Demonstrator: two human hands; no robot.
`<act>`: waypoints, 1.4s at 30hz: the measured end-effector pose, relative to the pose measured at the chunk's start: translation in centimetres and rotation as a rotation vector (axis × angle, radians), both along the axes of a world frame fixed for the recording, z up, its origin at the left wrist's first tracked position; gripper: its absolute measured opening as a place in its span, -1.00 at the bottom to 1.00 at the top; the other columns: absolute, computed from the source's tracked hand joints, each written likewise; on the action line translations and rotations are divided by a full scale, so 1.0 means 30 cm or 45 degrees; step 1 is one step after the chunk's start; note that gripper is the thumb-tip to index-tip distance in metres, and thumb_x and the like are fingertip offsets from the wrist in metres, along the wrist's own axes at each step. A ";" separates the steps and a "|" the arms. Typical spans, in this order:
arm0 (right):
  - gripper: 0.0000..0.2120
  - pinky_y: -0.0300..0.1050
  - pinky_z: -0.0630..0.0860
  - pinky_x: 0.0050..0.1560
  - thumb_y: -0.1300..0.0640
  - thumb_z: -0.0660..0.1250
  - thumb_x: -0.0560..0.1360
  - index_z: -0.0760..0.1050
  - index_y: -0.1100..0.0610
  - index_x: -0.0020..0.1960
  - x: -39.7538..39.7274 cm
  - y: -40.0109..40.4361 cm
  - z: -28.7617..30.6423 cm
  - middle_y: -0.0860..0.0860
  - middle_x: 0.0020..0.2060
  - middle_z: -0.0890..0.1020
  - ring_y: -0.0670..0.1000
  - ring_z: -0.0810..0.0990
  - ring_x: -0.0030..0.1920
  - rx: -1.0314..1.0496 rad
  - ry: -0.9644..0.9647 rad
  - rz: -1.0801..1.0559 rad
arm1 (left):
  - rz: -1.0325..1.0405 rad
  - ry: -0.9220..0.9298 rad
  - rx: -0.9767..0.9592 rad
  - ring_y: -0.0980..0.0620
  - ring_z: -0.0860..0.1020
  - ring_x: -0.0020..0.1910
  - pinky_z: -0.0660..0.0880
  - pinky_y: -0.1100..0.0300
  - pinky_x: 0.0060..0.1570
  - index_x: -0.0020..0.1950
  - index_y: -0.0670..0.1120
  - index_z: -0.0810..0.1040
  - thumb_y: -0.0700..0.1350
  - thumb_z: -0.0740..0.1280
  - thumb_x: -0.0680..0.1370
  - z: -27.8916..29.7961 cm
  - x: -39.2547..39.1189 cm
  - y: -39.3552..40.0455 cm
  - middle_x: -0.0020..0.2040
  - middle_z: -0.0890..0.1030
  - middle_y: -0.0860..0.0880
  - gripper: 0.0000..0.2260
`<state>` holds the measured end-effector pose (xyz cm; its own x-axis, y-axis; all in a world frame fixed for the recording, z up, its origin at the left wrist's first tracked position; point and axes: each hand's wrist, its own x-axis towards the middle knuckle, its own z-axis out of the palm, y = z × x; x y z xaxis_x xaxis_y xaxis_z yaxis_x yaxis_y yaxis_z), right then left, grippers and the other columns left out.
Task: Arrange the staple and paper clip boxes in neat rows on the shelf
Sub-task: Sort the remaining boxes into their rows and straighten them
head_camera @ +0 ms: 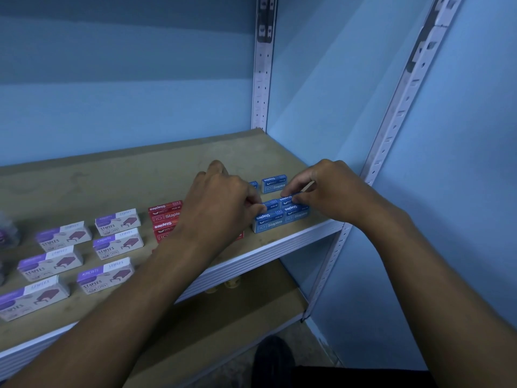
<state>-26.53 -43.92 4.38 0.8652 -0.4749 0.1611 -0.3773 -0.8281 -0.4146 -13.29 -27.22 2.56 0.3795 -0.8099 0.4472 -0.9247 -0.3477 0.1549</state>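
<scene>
Small blue staple boxes (270,222) sit in a tight cluster near the right front edge of the brown shelf board (140,175). My left hand (221,200) pinches the left end of a blue box in that cluster. My right hand (327,189) pinches the top of the right-hand blue box (296,210). Another blue box (274,184) stands alone behind them, and a further one (254,184) peeks out behind my left hand. Red staple boxes (165,212) lie stacked front to back, partly hidden by my left wrist.
Several purple-and-white staple boxes (117,243) stand in two rows on the left of the shelf. White slotted uprights (261,79) frame the rack at the right. A lower shelf board (237,312) shows below. Blue walls close the back and right side.
</scene>
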 end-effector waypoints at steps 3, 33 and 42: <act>-0.82 -0.45 0.37 -0.20 0.17 0.45 0.52 0.72 -0.10 0.01 -0.002 -0.003 -0.005 -0.11 0.01 0.70 -0.22 0.56 -0.15 0.018 0.020 0.014 | -0.015 0.026 0.020 0.03 0.36 0.03 0.38 0.10 -0.08 0.07 0.17 0.69 0.20 0.36 0.50 -0.004 0.000 -0.001 -0.06 0.69 0.11 -0.77; -0.67 -0.42 0.35 -0.18 0.17 0.52 0.44 0.66 -0.07 0.17 0.005 0.002 -0.001 -0.19 -0.06 0.61 -0.23 0.53 -0.12 0.074 0.263 0.080 | -0.047 0.066 0.066 0.03 0.34 0.01 0.37 0.10 -0.06 0.06 0.15 0.69 0.32 0.37 0.42 -0.031 -0.015 -0.023 -0.14 0.64 0.10 -0.64; -0.50 -0.30 0.51 -0.04 0.19 0.45 0.45 0.51 -0.21 0.30 -0.021 0.001 0.008 -0.16 0.18 0.56 -0.11 0.61 0.03 0.180 0.214 0.037 | -0.027 -0.003 0.062 0.01 0.39 0.07 0.42 0.04 0.04 0.15 0.14 0.64 0.48 0.26 0.35 -0.016 0.012 -0.019 0.00 0.66 0.15 -0.43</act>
